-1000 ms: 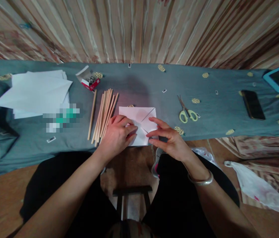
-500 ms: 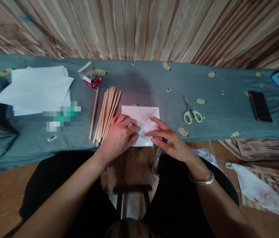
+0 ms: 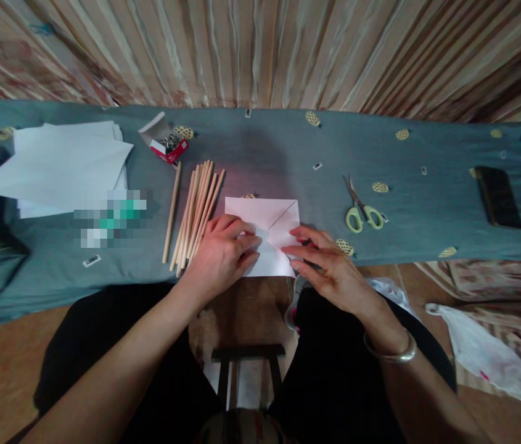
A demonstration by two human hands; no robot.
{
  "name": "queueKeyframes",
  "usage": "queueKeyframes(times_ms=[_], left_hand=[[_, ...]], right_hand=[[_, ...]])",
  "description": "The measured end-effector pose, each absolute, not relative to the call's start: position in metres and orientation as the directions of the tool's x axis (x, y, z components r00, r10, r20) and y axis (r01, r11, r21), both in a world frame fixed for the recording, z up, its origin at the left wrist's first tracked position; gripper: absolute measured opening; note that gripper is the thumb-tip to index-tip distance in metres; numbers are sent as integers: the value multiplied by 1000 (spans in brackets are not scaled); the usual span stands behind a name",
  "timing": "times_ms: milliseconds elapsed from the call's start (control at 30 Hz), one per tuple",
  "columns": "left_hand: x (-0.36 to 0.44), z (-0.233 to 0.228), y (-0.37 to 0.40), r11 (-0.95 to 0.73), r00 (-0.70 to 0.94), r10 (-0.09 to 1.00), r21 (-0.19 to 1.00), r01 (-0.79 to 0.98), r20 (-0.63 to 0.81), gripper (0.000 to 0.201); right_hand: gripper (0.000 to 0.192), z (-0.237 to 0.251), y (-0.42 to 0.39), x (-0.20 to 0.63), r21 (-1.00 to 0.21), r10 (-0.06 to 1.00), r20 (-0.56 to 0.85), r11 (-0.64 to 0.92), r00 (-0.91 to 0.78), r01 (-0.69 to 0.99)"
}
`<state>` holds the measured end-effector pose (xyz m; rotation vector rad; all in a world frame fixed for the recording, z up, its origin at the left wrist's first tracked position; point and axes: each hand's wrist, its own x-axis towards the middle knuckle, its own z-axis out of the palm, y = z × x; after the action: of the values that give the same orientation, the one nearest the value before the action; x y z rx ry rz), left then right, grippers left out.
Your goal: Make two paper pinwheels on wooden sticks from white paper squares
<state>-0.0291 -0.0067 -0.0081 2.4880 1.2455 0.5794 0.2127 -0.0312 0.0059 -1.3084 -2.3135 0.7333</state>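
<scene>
A white folded square of paper (image 3: 264, 219) lies at the near edge of the teal-covered table (image 3: 288, 154). My left hand (image 3: 223, 253) rests flat on its left half, fingers pressing down toward the centre. On the paper's right edge my right hand (image 3: 329, 268) presses with its fingertips; a metal bangle circles that wrist. A diagonal crease shows on the upper right flap. Part of the paper is hidden under both hands.
A bundle of wooden sticks (image 3: 195, 209) lies just left of the paper. A stack of white sheets (image 3: 61, 163) is at far left, a red box of clips (image 3: 165, 143) behind. Green-handled scissors (image 3: 359, 206) and a dark phone (image 3: 498, 197) lie to the right. A plastic bag (image 3: 482, 357) is on the floor.
My right hand has slid slightly right and down along the paper's edge. The left hand stays pressed on the paper. The view shifted a little.
</scene>
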Motion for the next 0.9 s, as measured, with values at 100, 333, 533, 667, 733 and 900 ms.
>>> queueKeyframes(times_ms=[100, 333, 533, 667, 733, 900], left_hand=[[-29, -9, -7, -584, 546, 808, 432, 688, 223, 18], [-30, -10, -7, -586, 540, 807, 431, 686, 238, 18], [-30, -10, -6, -585, 540, 808, 429, 688, 235, 18], [-30, -11, -6, -584, 540, 808, 434, 686, 234, 18], [-30, -11, -6, -585, 542, 808, 432, 687, 232, 18], [-30, -10, -7, -586, 547, 806, 437, 682, 227, 19]], right_hand=[[27, 7, -32, 214, -601, 862, 79, 441, -500, 666], [38, 1, -33, 222, -644, 879, 51, 391, -473, 657], [44, 0, -35, 224, -727, 882, -17, 312, -471, 611], [33, -3, -33, 223, -765, 882, 5, 307, -471, 567], [23, -4, -30, 219, -777, 886, 23, 308, -464, 549], [16, -4, -21, 202, -779, 899, 96, 334, -426, 530]])
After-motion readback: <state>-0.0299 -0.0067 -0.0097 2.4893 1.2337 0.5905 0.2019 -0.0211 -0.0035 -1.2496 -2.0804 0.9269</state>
